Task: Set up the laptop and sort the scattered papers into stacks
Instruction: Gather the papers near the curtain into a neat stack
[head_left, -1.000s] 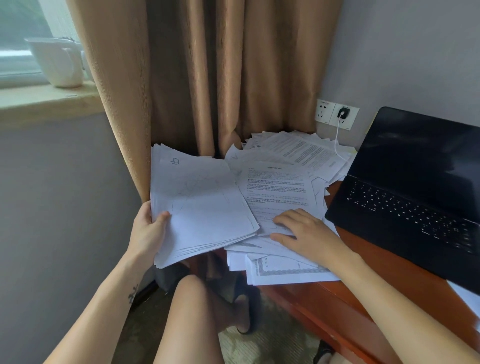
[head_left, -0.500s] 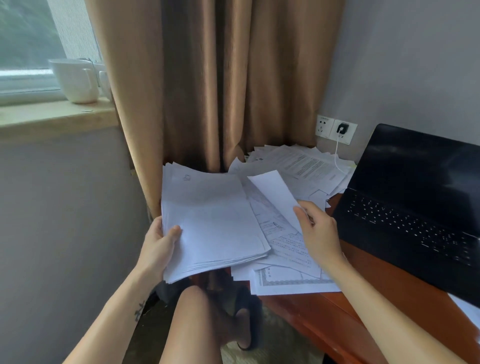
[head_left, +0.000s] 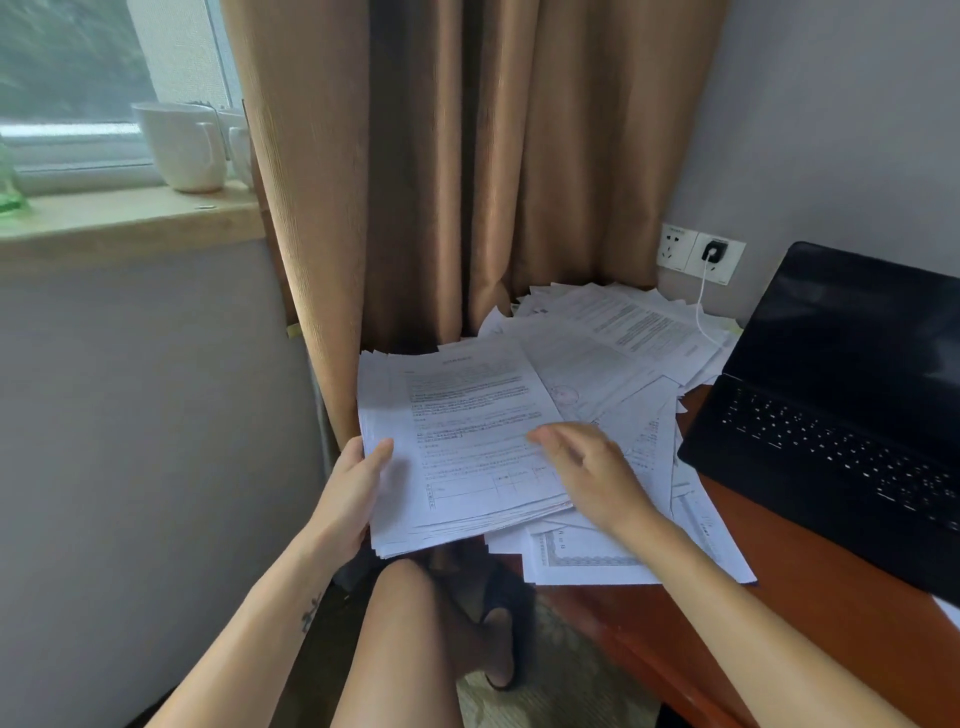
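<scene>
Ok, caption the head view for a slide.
Left hand grips a paper stack, right hand on top; scattered papers and an open laptop lie beside it.

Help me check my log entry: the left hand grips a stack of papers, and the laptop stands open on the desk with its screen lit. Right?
One slip: the head view shows the laptop screen dark, not lit. The left hand does grip the stack of papers, and the laptop stands open on the desk.
</scene>
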